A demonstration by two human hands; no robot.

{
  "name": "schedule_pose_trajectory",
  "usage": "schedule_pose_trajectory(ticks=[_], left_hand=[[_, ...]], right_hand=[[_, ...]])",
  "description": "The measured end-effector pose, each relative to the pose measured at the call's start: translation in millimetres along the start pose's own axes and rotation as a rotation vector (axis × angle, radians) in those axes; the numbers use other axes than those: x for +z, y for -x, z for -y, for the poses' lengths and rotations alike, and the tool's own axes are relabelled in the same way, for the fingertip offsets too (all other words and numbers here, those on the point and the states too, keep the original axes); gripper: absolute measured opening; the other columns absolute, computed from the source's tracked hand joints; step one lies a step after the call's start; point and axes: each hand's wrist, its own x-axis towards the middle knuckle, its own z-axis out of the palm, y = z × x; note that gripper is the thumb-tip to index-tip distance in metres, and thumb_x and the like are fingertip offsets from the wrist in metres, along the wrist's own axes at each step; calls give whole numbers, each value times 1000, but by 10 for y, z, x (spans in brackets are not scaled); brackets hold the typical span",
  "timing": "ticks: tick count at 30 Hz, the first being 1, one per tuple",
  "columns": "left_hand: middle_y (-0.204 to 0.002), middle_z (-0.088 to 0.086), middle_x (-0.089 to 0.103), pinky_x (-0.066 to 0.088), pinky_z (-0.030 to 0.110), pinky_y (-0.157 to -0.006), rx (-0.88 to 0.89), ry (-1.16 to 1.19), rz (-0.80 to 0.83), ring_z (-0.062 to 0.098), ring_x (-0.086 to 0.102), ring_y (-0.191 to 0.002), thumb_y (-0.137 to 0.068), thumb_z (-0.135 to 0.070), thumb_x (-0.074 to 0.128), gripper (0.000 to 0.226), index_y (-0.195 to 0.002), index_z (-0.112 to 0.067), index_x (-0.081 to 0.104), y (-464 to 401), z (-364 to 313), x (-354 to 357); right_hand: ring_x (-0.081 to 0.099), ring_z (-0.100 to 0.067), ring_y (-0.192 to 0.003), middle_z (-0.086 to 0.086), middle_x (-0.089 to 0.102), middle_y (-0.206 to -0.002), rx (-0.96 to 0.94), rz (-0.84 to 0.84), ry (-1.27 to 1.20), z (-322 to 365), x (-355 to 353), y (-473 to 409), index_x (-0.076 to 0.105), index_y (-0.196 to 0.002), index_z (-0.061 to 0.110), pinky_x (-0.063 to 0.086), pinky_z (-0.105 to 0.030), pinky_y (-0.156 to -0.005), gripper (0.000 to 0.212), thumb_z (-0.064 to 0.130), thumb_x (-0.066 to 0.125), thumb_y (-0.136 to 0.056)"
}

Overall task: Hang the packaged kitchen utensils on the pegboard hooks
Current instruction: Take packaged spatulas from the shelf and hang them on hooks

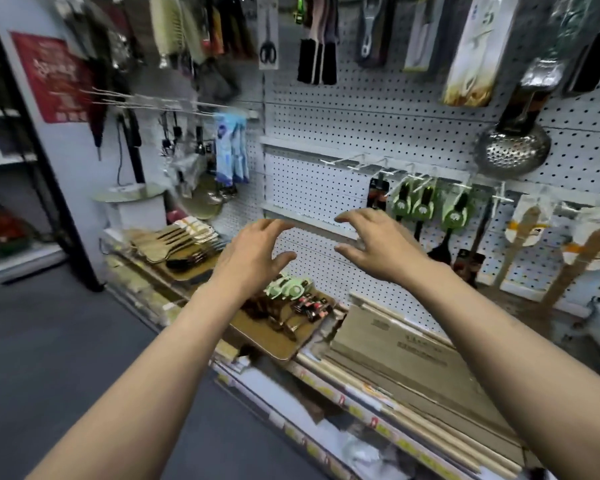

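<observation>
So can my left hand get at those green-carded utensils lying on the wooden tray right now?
Probably yes. The left hand is open and holds nothing, hovering just above the green-carded utensils on the wooden tray, and nothing lies between them.

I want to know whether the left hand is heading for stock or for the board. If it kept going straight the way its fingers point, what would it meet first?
Probably the bare pegboard. The left hand is open and empty, fingers pointing up and forward. The utensil pile lies below that line. Depth is unclear.
</observation>
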Motion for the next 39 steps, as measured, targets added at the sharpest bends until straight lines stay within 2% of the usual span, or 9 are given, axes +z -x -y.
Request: schedule_pose_trajectory(ticks=[4, 6, 13, 16, 21, 26, 31, 36, 39], left_hand=[[-136, 2, 54, 47, 42, -99, -42, -24, -13, 24, 52, -122, -89, -47, 63, 52, -136, -29, 49, -188, 1080, -241], [-135, 2, 54, 47, 42, -99, -29, -28, -22, 24, 52, -122, -89, -49, 61, 50, -134, -29, 50, -226, 1256, -271], [-127, 3, 57, 50, 46, -92, -78, -34, -15, 25, 56, -114, -89, -54, 58, 49, -130, -30, 51, -593, 2738, -509], [-126, 3, 58, 50, 40, -92, -110, -27, -28, 23, 58, -112, -89, -52, 59, 48, -131, -28, 53, -752, 3270, -476], [-131, 3, 56, 42, 33, -90, -148, -54, -8, 24, 55, -116, -92, -47, 58, 46, -133, -25, 53, -1170, 4162, -344], [-132, 0, 55, 50, 42, -91, -223, -55, 36, 24, 56, -115, -91, -54, 56, 47, -132, -32, 51, -1807, 5212, -134], [-130, 2, 55, 49, 43, -92, -275, -61, 95, 25, 55, -116, -90, -56, 54, 49, -132, -30, 52, -2509, 6110, 91], [-130, 3, 57, 49, 43, -94, -324, -17, 165, 26, 56, -117, -90, -54, 56, 47, -130, -30, 53, -3027, 6955, 555], [-130, 7, 57, 46, 40, -96, -337, 22, 208, 29, 55, -116, -90, -48, 60, 45, -130, -28, 55, -3295, 7434, 918]], right_hand=[[40, -24, -136, -3, 47, -146, -15, 14, -51, 801, 315, -766, 40, -142, 31, 37, -49, -111, 56, 54, 54, -93], [41, -23, -135, -2, 46, -146, 7, 25, -72, 923, 339, -886, 39, -142, 32, 38, -48, -111, 56, 55, 53, -93], [34, -24, -141, -5, 42, -150, -30, 61, -128, 1900, 815, -1992, 40, -146, 25, 30, -38, -114, 54, 44, 54, -98], [36, -26, -140, -6, 45, -148, -59, 76, -150, 2148, 1148, -2527, 42, -145, 24, 30, -42, -116, 55, 46, 55, -97], [38, -29, -138, -9, 47, -146, -97, 98, -179, 2466, 1797, -3549, 42, -145, 23, 33, -42, -114, 56, 46, 57, -96], [38, -29, -137, -11, 46, -146, -107, 167, -250, 2722, 2462, -4700, 43, -143, 20, 32, -38, -111, 53, 43, 56, -97], [40, -31, -136, -12, 48, -143, -73, 229, -285, 2834, 2997, -5808, 45, -142, 18, 34, -37, -110, 52, 39, 58, -97], [46, -29, -133, -9, 52, -143, -12, 289, -293, 2852, 3651, -6571, 47, -142, 20, 39, -43, -110, 55, 49, 55, -96], [50, -28, -130, -9, 53, -143, 41, 360, -295, 2823, 4136, -6898, 49, -140, 20, 41, -39, -107, 51, 48, 54, -97]])
